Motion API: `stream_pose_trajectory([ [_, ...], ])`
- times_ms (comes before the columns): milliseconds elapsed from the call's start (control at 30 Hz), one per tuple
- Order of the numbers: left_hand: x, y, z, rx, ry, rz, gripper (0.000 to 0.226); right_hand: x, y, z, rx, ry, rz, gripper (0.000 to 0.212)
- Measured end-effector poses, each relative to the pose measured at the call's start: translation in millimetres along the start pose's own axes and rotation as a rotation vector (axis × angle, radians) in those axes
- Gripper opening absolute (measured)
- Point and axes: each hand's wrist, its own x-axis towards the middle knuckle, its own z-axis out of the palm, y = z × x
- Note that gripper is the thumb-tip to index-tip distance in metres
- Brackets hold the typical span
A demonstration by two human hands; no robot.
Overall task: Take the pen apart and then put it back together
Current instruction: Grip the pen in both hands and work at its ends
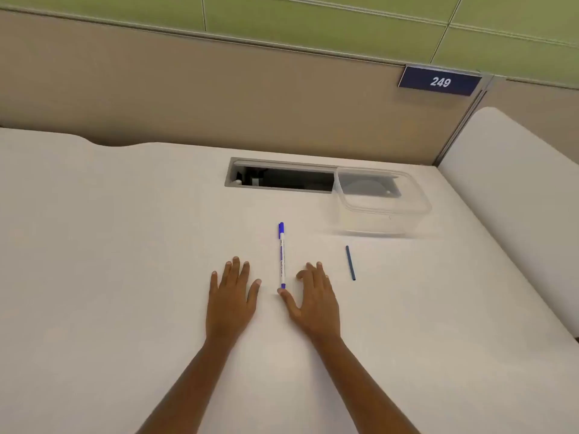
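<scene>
One clear tub (386, 212) partly over desk slot (282, 180); pen (282, 256) apart.

Soft, even light is falling on the pale table (94, 261), leaving only a faint shadow under the clear container (383, 211), while the wide lens is bowing the far partition (188, 98) and everything is looking slightly soft.

The single wide-angle view sat on the person's head, facing forward and down, close over the desk (109, 245) — left hand (233, 296) and right hand (316, 299) nearest toward 6 o'clock, the partition (188, 98) farthest at 12 o'clock.
</scene>
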Motion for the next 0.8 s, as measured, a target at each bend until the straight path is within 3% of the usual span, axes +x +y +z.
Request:
stream_pose_trajectory([
  [333, -1.3, -3.6, -2.1, 0.100, -0.020, 0.019, 0.073, 4.4, -17.8, 9.4, 0.037, 0.039, 0.072, 0.030],
  [633, 0.2, -5.8, -0.3, 0.030, -0.034, 0.058, 0.069, 5.5, -20.6, 4.3, 0.061, 0.026, 0.110, 0.018],
  [733, 1.8, -4.4, 5.0, -0.164, 0.049, 0.099, 0.054, 8.1, -16.5, 4.6, 0.139, 0.008, 0.160, 0.010],
  [800, 4.1, -0.1, 3.1, -0.385, 0.092, 0.034, 0.047, 8.3, -15.2, 2.2, 0.250, 0.010, 0.229, 0.009],
])
